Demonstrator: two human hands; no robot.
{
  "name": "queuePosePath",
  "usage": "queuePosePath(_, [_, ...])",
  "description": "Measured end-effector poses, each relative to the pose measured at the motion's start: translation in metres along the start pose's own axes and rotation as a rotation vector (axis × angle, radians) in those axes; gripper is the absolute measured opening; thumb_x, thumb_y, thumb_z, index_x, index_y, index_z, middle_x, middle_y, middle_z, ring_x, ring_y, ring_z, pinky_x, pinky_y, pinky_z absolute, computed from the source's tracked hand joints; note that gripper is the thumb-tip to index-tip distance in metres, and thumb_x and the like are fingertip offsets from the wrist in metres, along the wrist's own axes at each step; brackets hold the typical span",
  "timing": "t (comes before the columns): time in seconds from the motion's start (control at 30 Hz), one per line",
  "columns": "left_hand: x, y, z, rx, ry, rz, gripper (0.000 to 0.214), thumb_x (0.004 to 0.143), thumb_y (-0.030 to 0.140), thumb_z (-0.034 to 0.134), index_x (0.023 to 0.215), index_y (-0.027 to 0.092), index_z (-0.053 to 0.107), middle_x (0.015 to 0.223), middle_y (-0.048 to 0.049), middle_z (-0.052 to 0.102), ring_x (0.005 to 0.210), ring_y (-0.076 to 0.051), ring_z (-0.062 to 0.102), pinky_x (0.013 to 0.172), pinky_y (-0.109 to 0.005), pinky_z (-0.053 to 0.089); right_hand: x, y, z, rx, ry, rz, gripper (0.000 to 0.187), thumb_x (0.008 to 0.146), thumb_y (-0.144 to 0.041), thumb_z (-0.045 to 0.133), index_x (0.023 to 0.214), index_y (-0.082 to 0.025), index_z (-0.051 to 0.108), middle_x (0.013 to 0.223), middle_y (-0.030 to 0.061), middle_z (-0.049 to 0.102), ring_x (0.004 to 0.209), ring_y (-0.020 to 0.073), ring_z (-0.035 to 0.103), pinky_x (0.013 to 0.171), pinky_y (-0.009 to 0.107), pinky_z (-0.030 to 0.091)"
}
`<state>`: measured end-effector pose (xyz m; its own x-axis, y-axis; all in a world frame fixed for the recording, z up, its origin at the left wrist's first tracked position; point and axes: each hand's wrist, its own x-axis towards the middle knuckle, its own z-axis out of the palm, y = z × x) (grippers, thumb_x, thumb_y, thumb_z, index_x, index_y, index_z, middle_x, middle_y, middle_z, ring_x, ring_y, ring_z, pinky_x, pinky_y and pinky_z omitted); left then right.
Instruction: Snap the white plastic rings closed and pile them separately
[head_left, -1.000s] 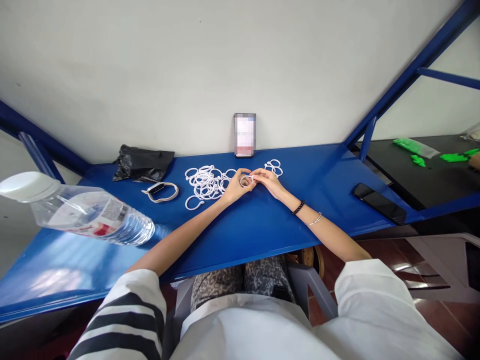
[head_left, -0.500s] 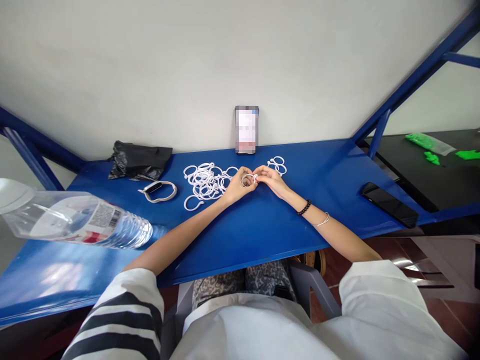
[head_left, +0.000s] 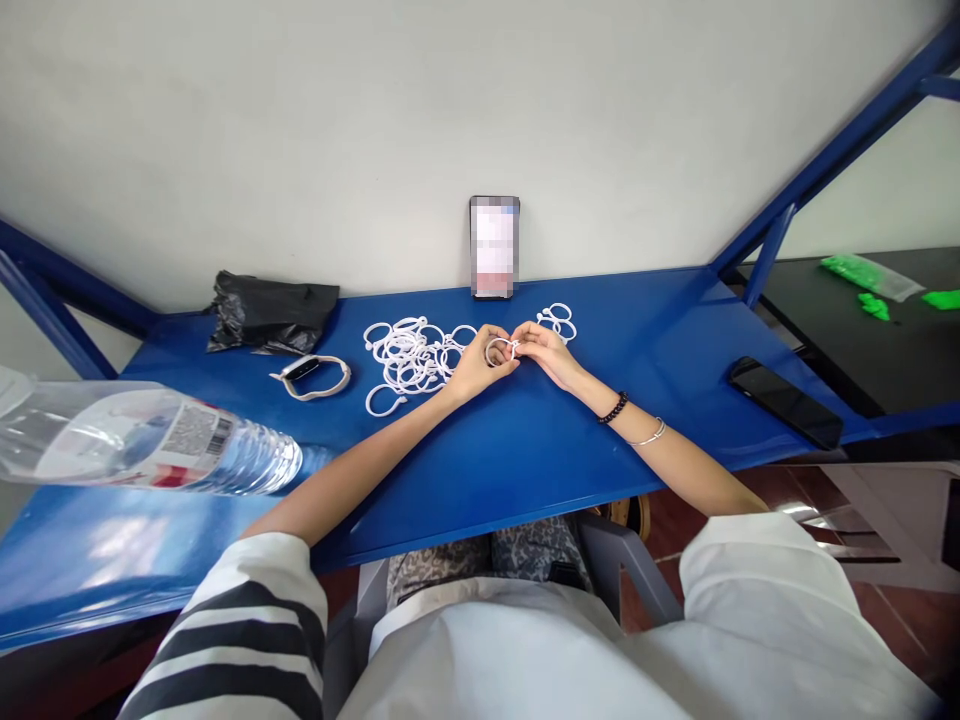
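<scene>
Between my hands is a white plastic ring point(head_left: 491, 343) with a small knob or clasp, like a curtain ring. My left hand point(head_left: 480, 366) is closed round its left side. The fingertips of my right hand point(head_left: 546, 352) pinch the ring's right end, where the clasp sits; fingers partly hide it. A loose pile of similar white rings point(head_left: 409, 358) lies just left of my left hand. A few more white rings point(head_left: 559, 320) rest on the blue table point(head_left: 480, 460) behind my right hand.
A phone point(head_left: 494, 248) leans against the wall. At left are a black plastic bag point(head_left: 271, 312), a wristwatch point(head_left: 315, 378) and a large water bottle point(head_left: 172, 440). Another phone point(head_left: 784, 402) lies at right, near a black table with green pieces point(head_left: 874, 278).
The view has shifted slightly. Both hands stay together on the same ring, with the right fingers moved a little at its clasp end.
</scene>
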<state>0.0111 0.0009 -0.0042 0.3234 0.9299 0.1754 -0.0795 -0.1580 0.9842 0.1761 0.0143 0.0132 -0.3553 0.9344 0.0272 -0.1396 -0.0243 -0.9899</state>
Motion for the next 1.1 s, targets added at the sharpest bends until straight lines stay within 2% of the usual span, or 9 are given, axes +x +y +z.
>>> queuePosePath(0.3, [0.0010, -0.0017, 0.0015, -0.040, 0.018, -0.009, 0.051, 0.067, 0.033, 0.079, 0.100, 0.021, 0.042, 0.071, 0.0070, 0.055, 0.056, -0.007, 0.055, 0.058, -0.021, 0.046, 0.0006, -0.0009, 0.0006, 0.046, 0.018, 0.024, 0.020, 0.067, -0.024, 0.069, 0.085, -0.020, 0.063, 0.077, -0.0017, 0.063, 0.072, 0.0129, 0.058, 0.074, 0.028, 0.047])
queuePosePath(1.1, [-0.0011, -0.0025, 0.0008, -0.029, 0.003, 0.011, 0.047, 0.072, 0.031, 0.077, 0.104, 0.020, 0.045, 0.073, 0.0054, 0.057, 0.059, -0.008, 0.057, 0.060, -0.022, 0.047, 0.0013, -0.0004, 0.0012, 0.063, 0.041, 0.017, 0.015, 0.067, -0.025, 0.069, 0.077, -0.020, 0.060, 0.072, -0.0025, 0.060, 0.068, 0.0120, 0.055, 0.069, 0.026, 0.047])
